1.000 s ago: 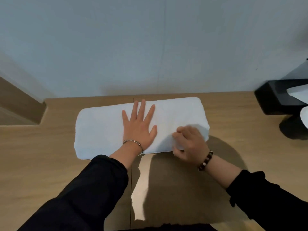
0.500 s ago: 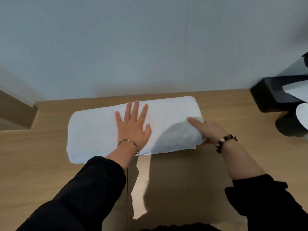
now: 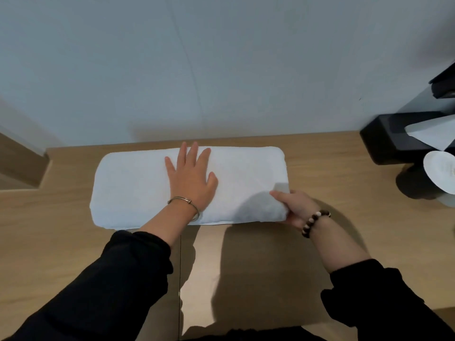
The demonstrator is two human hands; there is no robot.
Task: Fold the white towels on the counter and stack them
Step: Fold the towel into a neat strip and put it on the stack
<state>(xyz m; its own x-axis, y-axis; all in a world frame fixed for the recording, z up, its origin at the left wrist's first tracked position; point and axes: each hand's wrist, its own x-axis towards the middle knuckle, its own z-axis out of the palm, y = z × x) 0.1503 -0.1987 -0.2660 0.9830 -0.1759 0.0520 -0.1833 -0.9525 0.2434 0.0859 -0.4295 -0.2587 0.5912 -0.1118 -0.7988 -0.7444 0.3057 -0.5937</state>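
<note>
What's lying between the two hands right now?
Only bare white towel, seen in the head view. The left hand presses its middle and the right hand grips its near right corner.

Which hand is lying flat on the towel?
The left hand, fingers spread on the towel; the right hand instead grips its end.

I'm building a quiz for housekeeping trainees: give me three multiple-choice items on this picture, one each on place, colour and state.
1. Where does the left hand lie?
A. flat on the folded white cloth towel
B. on a plate
C. in a drawer
2. What colour are the long cloth sleeves?
A. red
B. black
C. yellow
3. The right hand is:
A. open and idle
B. holding a cup
C. gripping the towel's right end
Answers: A, its palm lies flat on the cloth; B, both sleeves are black; C, its thumb and curled grip clasp that end.
</note>
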